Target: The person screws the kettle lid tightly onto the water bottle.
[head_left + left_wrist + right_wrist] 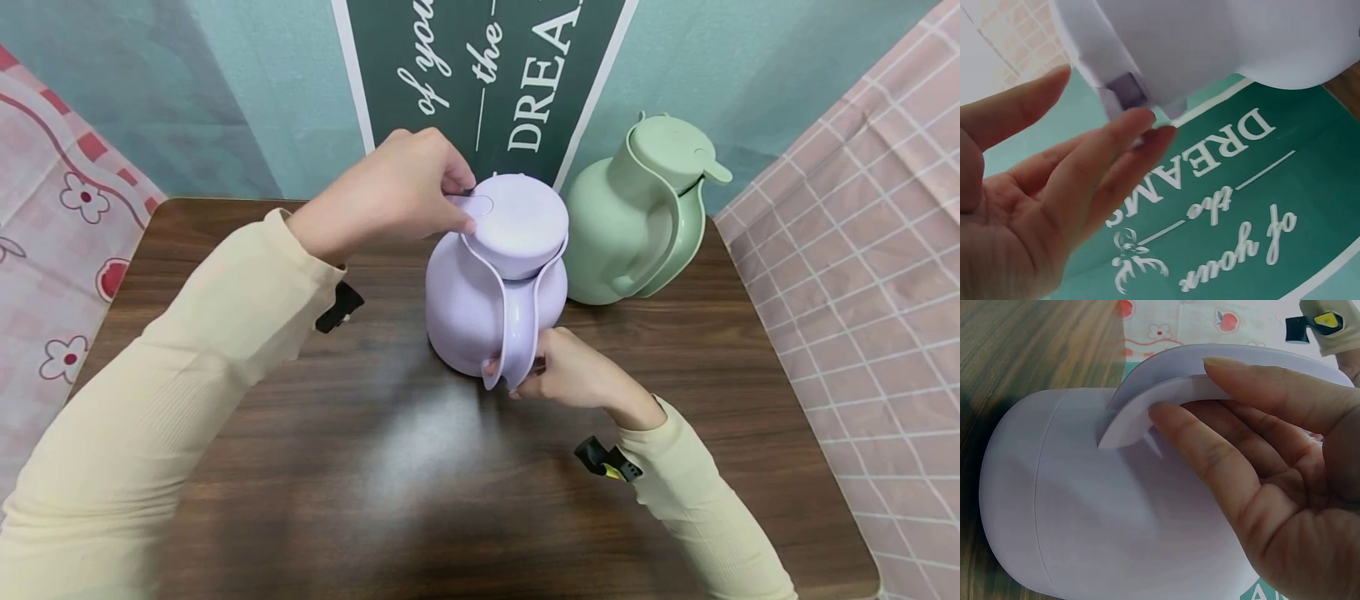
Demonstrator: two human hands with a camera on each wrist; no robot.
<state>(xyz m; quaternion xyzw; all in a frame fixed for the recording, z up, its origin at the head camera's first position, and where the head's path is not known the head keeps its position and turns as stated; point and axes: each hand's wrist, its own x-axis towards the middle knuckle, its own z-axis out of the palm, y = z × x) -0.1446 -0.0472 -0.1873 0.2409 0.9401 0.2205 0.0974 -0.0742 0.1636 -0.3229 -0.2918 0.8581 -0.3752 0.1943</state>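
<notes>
A lavender thermal jug (468,300) stands upright on the table, its curved handle (517,333) towards me. The thumb and fingers of my left hand (397,187) lie on either side of the tab on its round lid (525,218). Up close in the left wrist view, the left fingertips (1141,119) touch the lid's edge, beside a small darker recess. Low on the jug, my right hand (570,371) holds the handle. In the right wrist view, the right thumb (1272,381) lies along the handle's edge, with the index finger on its inner side.
A pale green jug (600,217) of similar shape stands close behind on the right. The brown wooden table (300,492) meets a teal backdrop with a dark green lettered panel (480,75). Patterned cloth (67,217) hangs at the left, pink checked cloth (862,250) at the right.
</notes>
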